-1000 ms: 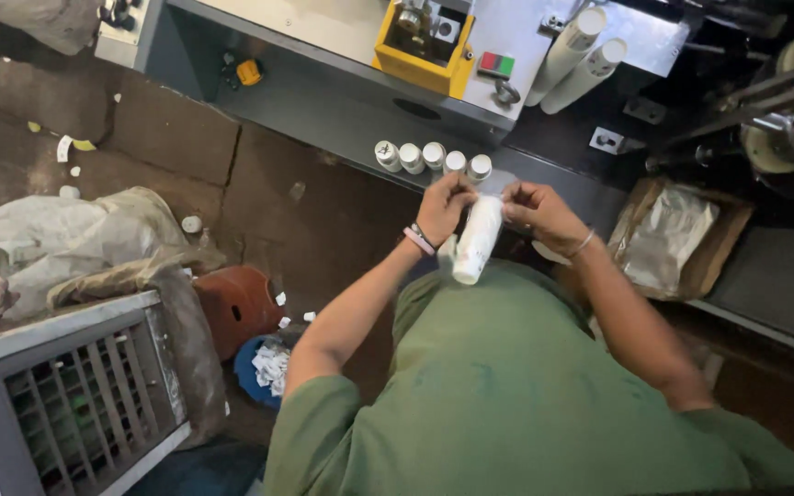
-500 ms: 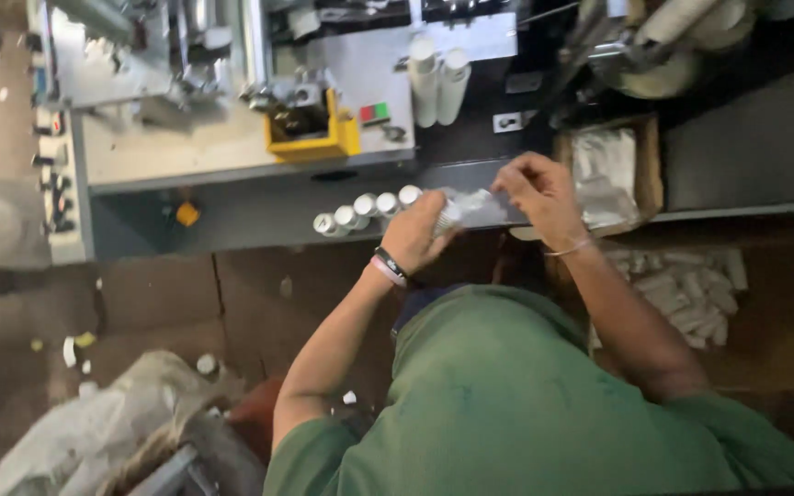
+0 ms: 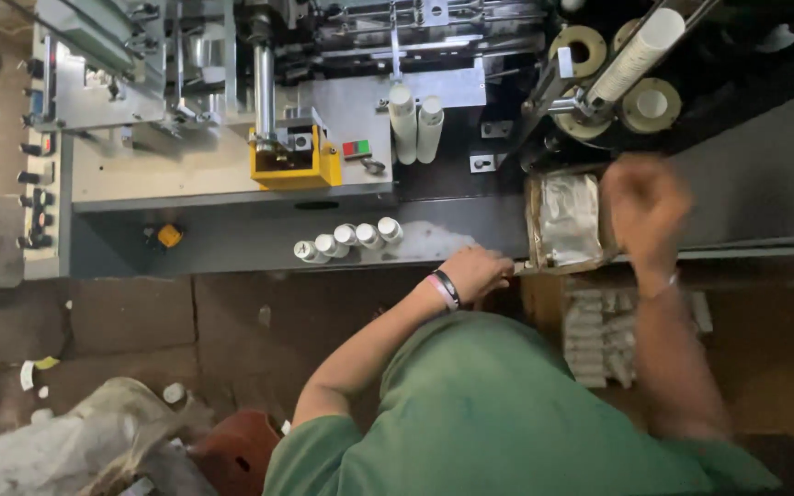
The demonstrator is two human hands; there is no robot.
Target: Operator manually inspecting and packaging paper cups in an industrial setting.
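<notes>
My left hand, with a dark and pink wristband, rests with curled fingers on the grey machine ledge, touching the left corner of a cardboard box. Nothing clear shows in its grasp. The box holds clear plastic bags. My right hand hovers blurred at the box's right side, and its fingers cannot be made out. A row of several white capped tubes lies on the ledge left of my left hand.
Two white tubes lie on the machine top beside a yellow block. Paper rolls sit at the upper right. Stacked packets lie under the box. A grey sack and a reddish object are on the floor.
The white tube that both hands held in a clear wrapper is gone from them. My right hand has swung right over the box, and my left hand has dropped to the ledge.
</notes>
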